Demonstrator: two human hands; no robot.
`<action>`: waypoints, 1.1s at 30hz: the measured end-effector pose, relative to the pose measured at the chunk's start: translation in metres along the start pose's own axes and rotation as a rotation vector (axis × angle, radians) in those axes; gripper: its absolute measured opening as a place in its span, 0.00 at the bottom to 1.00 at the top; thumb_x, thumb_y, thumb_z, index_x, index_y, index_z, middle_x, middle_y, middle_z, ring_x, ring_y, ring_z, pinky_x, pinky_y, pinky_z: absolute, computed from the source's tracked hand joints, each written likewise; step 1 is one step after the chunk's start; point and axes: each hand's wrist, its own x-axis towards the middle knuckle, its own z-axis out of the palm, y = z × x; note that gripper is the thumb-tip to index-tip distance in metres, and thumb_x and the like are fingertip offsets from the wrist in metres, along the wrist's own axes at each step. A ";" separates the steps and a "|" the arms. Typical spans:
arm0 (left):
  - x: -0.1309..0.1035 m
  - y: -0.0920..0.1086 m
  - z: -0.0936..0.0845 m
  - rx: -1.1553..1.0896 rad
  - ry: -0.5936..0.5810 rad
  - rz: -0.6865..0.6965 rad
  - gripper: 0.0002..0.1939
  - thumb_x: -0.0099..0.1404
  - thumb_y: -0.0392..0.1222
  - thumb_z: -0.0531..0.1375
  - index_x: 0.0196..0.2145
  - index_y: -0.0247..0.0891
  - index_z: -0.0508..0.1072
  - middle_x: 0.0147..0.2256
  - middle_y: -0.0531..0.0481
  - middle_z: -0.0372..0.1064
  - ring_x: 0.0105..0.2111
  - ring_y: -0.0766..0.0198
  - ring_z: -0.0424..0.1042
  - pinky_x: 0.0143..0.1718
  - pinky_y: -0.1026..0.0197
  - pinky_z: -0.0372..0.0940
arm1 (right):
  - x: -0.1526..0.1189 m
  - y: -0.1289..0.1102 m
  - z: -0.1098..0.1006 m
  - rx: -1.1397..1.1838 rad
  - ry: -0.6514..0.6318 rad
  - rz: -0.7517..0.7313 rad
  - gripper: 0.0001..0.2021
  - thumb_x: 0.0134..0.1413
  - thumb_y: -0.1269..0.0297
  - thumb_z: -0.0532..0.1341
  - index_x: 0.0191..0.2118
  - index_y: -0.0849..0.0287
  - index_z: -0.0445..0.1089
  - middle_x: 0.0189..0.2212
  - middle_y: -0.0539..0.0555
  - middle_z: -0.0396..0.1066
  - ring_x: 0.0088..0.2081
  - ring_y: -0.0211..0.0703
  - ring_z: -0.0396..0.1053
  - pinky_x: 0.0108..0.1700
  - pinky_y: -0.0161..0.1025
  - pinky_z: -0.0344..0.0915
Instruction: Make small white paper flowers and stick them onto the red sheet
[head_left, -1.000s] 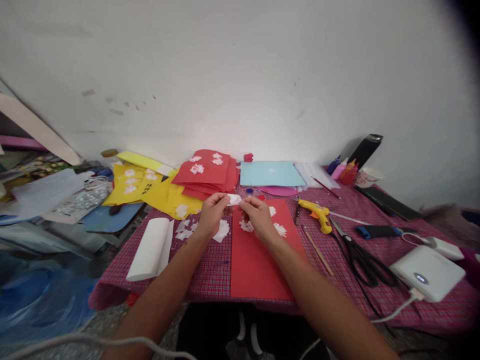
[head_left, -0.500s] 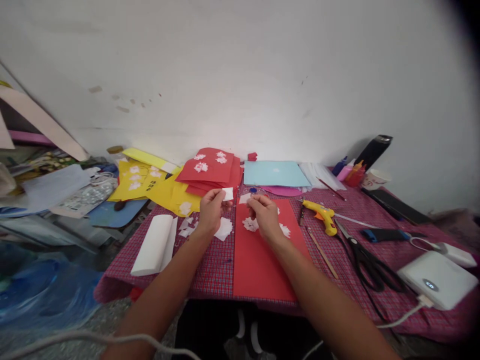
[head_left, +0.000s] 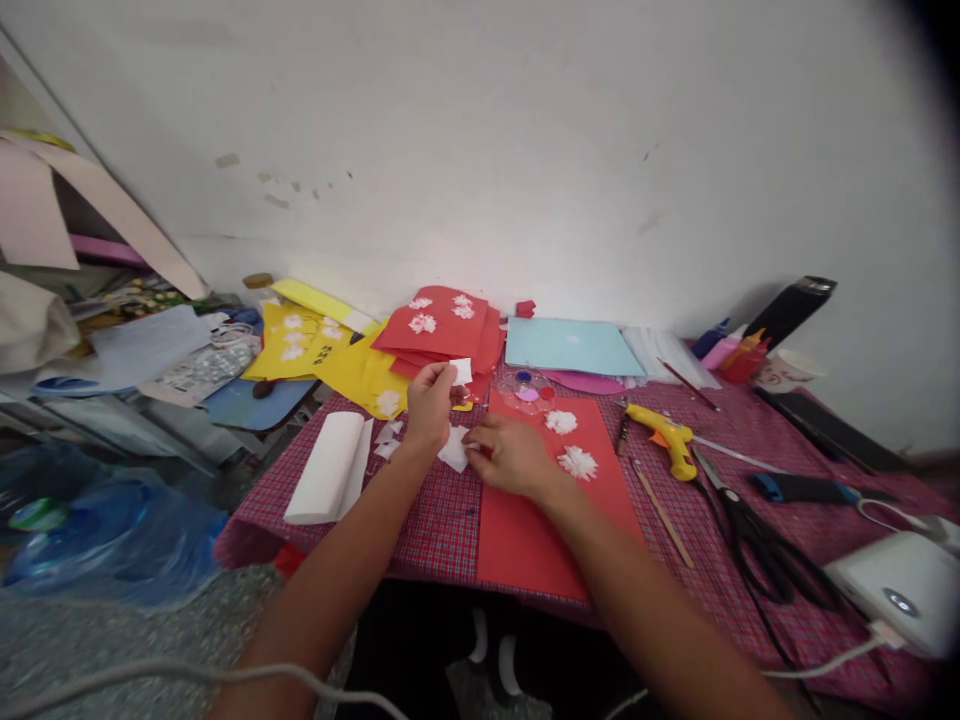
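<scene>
My left hand (head_left: 433,400) is raised over the table, its fingers pinching a small white paper square (head_left: 461,372). Lower and to the right, my right hand (head_left: 510,452) has its fingertips together on the right edge of white paper pieces (head_left: 453,450) lying on the cloth. My right wrist crosses a red sheet (head_left: 536,545). Two fringed white paper flowers, one (head_left: 561,422) farther back and one (head_left: 578,462) nearer, show on that sheet; my right hand covers another part of it. Left of my left hand lie small paper scraps (head_left: 388,440).
A folded white paper roll (head_left: 324,470) lies at left. Red sheets with flowers (head_left: 442,325), yellow sheets (head_left: 360,372) and a light blue sheet (head_left: 566,347) lie behind. A yellow glue gun (head_left: 667,438), black-handled scissors (head_left: 757,535) and a power bank (head_left: 892,590) are on the right.
My right hand has moved down and left from the raised paper to the pieces on the cloth. My left hand still holds its square. The view has shifted left.
</scene>
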 end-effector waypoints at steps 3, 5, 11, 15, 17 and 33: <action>0.000 -0.001 0.000 0.006 -0.016 -0.006 0.13 0.54 0.47 0.65 0.32 0.37 0.68 0.24 0.57 0.65 0.21 0.70 0.70 0.22 0.67 0.63 | 0.001 0.005 -0.005 0.075 0.065 0.057 0.13 0.50 0.73 0.58 0.40 0.55 0.76 0.36 0.55 0.74 0.35 0.44 0.69 0.37 0.39 0.62; -0.002 0.000 0.001 0.026 -0.052 -0.024 0.13 0.54 0.47 0.65 0.32 0.37 0.69 0.24 0.56 0.66 0.21 0.69 0.70 0.22 0.67 0.62 | 0.003 0.009 -0.010 0.101 0.185 0.132 0.12 0.51 0.75 0.56 0.36 0.56 0.75 0.34 0.55 0.74 0.36 0.45 0.69 0.38 0.39 0.62; -0.013 -0.002 0.006 0.183 -0.296 -0.025 0.11 0.56 0.46 0.65 0.31 0.35 0.73 0.27 0.52 0.70 0.25 0.69 0.68 0.29 0.65 0.66 | 0.009 0.005 -0.020 0.336 0.478 0.293 0.05 0.56 0.68 0.56 0.34 0.56 0.69 0.31 0.53 0.72 0.33 0.43 0.67 0.37 0.39 0.62; -0.019 -0.003 0.008 0.293 -0.409 0.026 0.10 0.57 0.45 0.64 0.30 0.35 0.75 0.28 0.51 0.71 0.28 0.68 0.68 0.31 0.66 0.64 | 0.010 0.003 -0.017 0.523 0.502 0.372 0.04 0.55 0.65 0.58 0.34 0.57 0.69 0.30 0.52 0.71 0.31 0.41 0.67 0.34 0.37 0.62; -0.019 -0.002 0.008 0.323 -0.441 0.044 0.10 0.58 0.45 0.64 0.31 0.35 0.75 0.29 0.51 0.71 0.28 0.68 0.68 0.31 0.66 0.64 | 0.010 0.005 -0.015 0.600 0.508 0.401 0.04 0.54 0.65 0.59 0.35 0.57 0.69 0.30 0.51 0.71 0.30 0.41 0.67 0.34 0.37 0.63; -0.016 -0.004 0.004 0.233 -0.506 0.013 0.08 0.56 0.40 0.65 0.35 0.35 0.79 0.32 0.49 0.75 0.30 0.66 0.71 0.36 0.63 0.66 | 0.014 0.011 -0.015 0.789 0.530 0.469 0.03 0.48 0.65 0.61 0.31 0.57 0.69 0.28 0.51 0.71 0.30 0.42 0.68 0.35 0.38 0.65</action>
